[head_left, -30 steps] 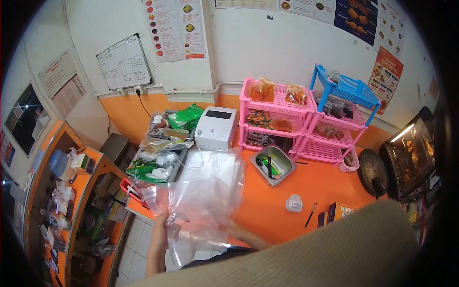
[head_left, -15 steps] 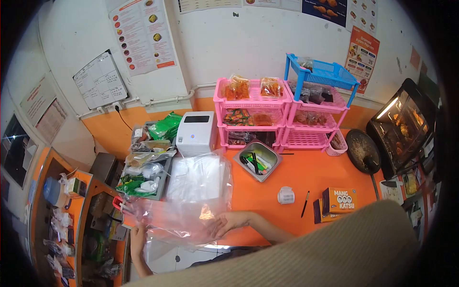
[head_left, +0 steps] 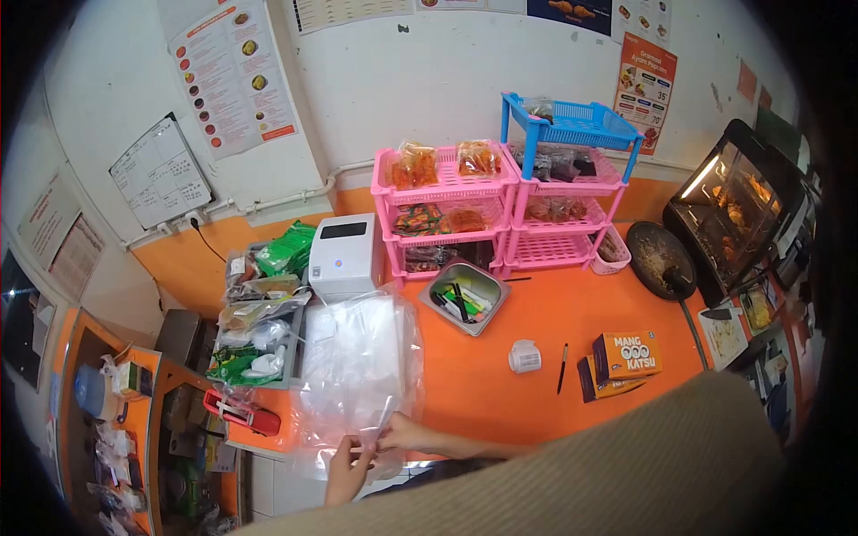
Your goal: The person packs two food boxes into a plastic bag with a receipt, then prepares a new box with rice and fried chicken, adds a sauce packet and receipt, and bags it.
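Observation:
Both hands are close together at the front edge of the orange counter [head_left: 536,420]. Pinched between the fingers of my left hand [head_left: 347,466] is a clear plastic bag [head_left: 313,460], which hangs past the edge. My right hand [head_left: 404,434] is closed on the bag as well, just right of the left, and a narrow gathered fold of plastic rises between them. Under and behind the hands lies a stack of clear plastic bags [head_left: 353,348]. A red hand-held device [head_left: 241,413], perhaps a bag sealer, rests left of the stack.
Behind the stack stands a white label printer [head_left: 343,255], with a grey crate [head_left: 295,344] of packets beside it. A metal tray [head_left: 464,298] of pens, a label roll [head_left: 525,356], a marker [head_left: 562,368] and orange boxes [head_left: 627,355] sit rightward. Pink racks [head_left: 447,192] line the wall.
My left hand has moved right, up to my right hand. The bag, spread wide between them before, is now gathered. The red device has come into fuller view.

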Motion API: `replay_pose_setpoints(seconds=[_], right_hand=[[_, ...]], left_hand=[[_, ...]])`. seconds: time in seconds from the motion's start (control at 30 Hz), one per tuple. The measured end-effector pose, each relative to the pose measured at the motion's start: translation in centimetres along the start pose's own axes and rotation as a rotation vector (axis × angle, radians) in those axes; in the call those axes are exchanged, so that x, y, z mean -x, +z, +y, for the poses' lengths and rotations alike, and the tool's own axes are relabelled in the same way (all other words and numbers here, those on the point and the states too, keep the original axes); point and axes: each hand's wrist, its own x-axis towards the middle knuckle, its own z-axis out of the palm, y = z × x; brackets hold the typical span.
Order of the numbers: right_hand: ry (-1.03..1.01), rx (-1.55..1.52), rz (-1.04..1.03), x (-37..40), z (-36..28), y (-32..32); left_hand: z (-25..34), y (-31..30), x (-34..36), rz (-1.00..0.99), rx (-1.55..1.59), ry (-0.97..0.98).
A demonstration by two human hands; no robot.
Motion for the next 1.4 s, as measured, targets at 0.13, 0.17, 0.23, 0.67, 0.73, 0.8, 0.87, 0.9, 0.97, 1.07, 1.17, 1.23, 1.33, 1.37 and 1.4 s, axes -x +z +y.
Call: replay_pose_setpoints(seconds=[0.13,0.17,0.23,0.67,0.73,0.8,0.87,0.9,0.97,1.07,1.17,1.23,1.33,1.37,1.4], right_hand=[[-0.072,0.063,0.085,-0.8,0.0,1.3],[-0.127,0.185,0.112,-0.7,-0.5,1.6],[-0.240,0.433,0.163,-0.2,-2.7,2.3],[-0.817,0.766,0.709,7.6,-20.9,-2.3],[-0.856,0.550,0.691,6.5,-20.4,-1.8],[-0.801,0.297,0.572,4.4,-18.4,-1.7],[-0.368,-0.352,0.260,4.8,-16.8,-0.4],[-0.126,-0.655,0.096,5.0,-16.4,-0.1],[0.032,-0.890,-0.282,5.3,-16.3,-0.4],[0.199,-0.556,-0.431,8.4,-19.1,0.3],[0.060,0.110,-0.733,11.4,-21.6,0.3],[-0.016,0.476,-0.945,13.4,-24.6,1.0],[-0.189,0.443,-0.851,15.6,-27.1,2.4],[-0.242,0.466,-0.821,16.1,-27.2,2.2],[-0.297,0.545,-0.802,16.8,-26.8,1.5]], left_hand=[[0.5,1.2,0.0,0.138,-0.064,0.104],[-0.2,0.4,-0.6,0.118,-0.013,0.150],[-1.6,-0.8,-1.7,0.097,0.054,0.242],[10.6,-4.6,2.7,-0.231,0.561,0.249],[12.8,-3.9,3.3,-0.168,0.288,0.314],[11.0,-3.1,1.4,0.036,0.004,0.425],[9.2,-3.0,-0.6,0.055,0.138,0.453],[8.9,-2.5,-0.7,0.059,0.302,0.317],[11.5,-0.3,-0.1,0.210,1.020,0.075],[4.5,-7.3,1.4,-0.294,1.175,0.069],[7.4,-10.3,5.6,-0.764,0.584,0.167],[12.8,-10.2,7.6,-0.980,0.217,0.355],[18.3,-8.9,9.2,-1.079,-0.005,0.553],[19.2,-8.7,9.2,-1.069,-0.046,0.576],[19.5,-8.9,9.4,-1.033,-0.078,0.572]])
